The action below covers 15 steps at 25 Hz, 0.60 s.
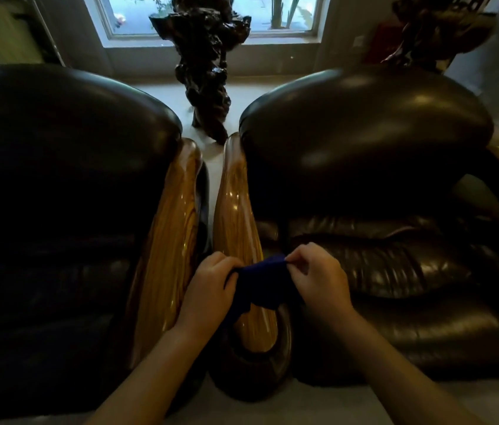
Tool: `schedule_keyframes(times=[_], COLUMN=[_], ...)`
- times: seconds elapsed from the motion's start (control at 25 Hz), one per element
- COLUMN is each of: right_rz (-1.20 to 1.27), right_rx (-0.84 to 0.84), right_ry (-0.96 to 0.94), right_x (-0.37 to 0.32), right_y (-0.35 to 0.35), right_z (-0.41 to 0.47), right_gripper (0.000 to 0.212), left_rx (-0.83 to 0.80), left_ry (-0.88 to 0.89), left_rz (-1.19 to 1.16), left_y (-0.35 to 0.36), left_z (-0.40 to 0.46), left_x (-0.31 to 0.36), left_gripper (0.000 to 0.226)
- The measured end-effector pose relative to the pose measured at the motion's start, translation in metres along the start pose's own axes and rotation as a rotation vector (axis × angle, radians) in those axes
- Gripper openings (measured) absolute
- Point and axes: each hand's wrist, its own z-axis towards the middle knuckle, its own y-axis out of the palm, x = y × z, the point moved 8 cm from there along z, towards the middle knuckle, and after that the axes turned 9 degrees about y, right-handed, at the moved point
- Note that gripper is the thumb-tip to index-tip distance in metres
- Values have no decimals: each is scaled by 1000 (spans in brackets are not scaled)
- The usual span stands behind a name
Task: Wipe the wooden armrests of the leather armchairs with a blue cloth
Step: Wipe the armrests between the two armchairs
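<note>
Two dark leather armchairs stand side by side, the left armchair point(58, 179) and the right armchair point(380, 185). Between them run two glossy wooden armrests: the left chair's armrest point(171, 228) and the right chair's armrest point(236, 210). A dark blue cloth point(260, 283) is stretched between both hands, just above the front part of the right chair's armrest. My left hand point(211, 289) grips its left end. My right hand point(315, 274) pinches its upper right edge. The cloth hides a stretch of that armrest.
A dark, gnarled wooden sculpture point(208, 65) stands on the pale floor behind the gap between the chairs, in front of a window point(211, 13). Another dark carved piece point(438, 29) sits at the back right. A narrow strip of floor point(211, 185) separates the two armrests.
</note>
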Motion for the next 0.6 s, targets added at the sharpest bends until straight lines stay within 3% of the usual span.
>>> schedule_keyframes(times=[0.36,0.6], right_rz=[23,75], right_rx=[-115,-56], right_ry=[102,177], right_x=[118,169], right_y=[101,152], right_z=[-76,-106], right_gripper=[12,14], left_rx=[-31,-3], left_ry=[-111,-166], left_rz=[66,109], left_y=[121,173], left_z=[-91,-125], left_x=[-57,-94], left_gripper=[18,19])
